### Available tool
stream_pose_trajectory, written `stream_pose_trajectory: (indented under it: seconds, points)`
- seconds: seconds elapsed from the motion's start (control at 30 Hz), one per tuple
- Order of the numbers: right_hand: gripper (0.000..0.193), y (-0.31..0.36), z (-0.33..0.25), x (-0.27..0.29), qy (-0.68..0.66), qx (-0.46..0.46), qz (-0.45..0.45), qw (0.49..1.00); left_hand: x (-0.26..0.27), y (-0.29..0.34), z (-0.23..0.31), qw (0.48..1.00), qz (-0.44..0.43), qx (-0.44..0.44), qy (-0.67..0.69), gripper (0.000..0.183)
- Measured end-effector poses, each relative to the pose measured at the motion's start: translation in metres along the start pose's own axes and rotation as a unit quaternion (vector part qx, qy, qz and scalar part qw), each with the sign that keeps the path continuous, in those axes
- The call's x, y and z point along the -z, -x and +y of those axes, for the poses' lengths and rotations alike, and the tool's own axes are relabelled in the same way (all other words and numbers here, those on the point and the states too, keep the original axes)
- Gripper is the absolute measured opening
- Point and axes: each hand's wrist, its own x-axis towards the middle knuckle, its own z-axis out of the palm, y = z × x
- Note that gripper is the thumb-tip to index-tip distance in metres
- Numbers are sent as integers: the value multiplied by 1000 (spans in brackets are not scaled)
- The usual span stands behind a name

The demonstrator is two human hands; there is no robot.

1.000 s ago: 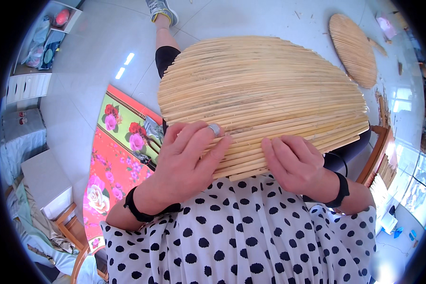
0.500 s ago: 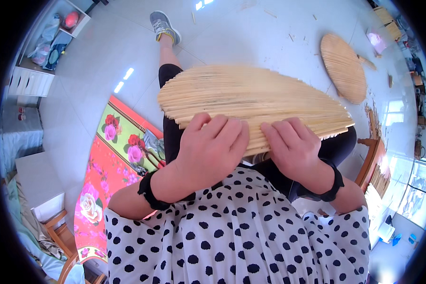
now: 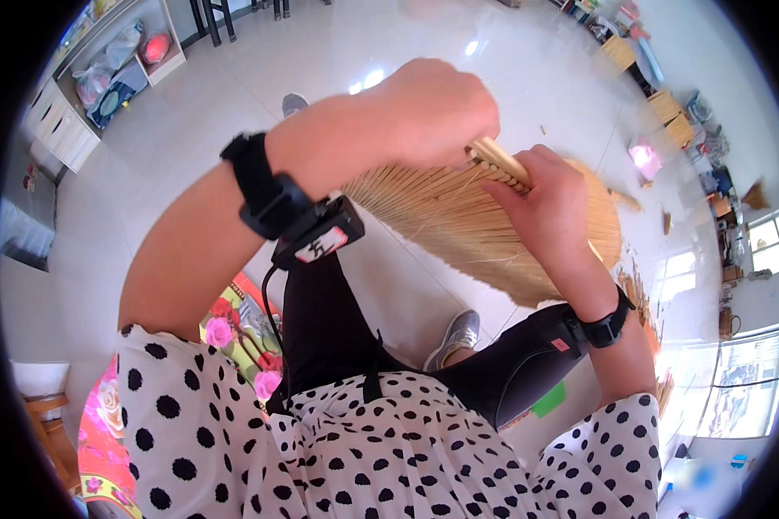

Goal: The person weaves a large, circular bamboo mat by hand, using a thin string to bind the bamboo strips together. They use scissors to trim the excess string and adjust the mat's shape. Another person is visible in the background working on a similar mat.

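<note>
Head view, both hands (image 3: 433, 108) (image 3: 550, 203) gripping ribbed, fan-shaped straw mat (image 3: 459, 221)

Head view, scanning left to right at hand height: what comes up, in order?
Black wrist strap → left hand → straw mat → right hand → scraps on the floor → window.

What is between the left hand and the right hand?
In the head view, only the straw mat's bundled edge lies between the left hand and right hand; both grip it.
</note>
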Motion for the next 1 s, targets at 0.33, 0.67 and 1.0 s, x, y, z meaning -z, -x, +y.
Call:
stream_pose_trajectory:
  seconds: [0.33,0.67,1.0]
  points:
    - [27,-8,8,-18,-37,-62,-77,994,-10,-14,-14,996,-79,33,39,18]
    - [28,-27,19,-19,-31,-35,-76,996,-8,-28,-26,993,-79,54,63,19]
    - [28,-35,32,-28,-40,-53,-117,991,-31,-35,-42,990,-82,49,103,22]
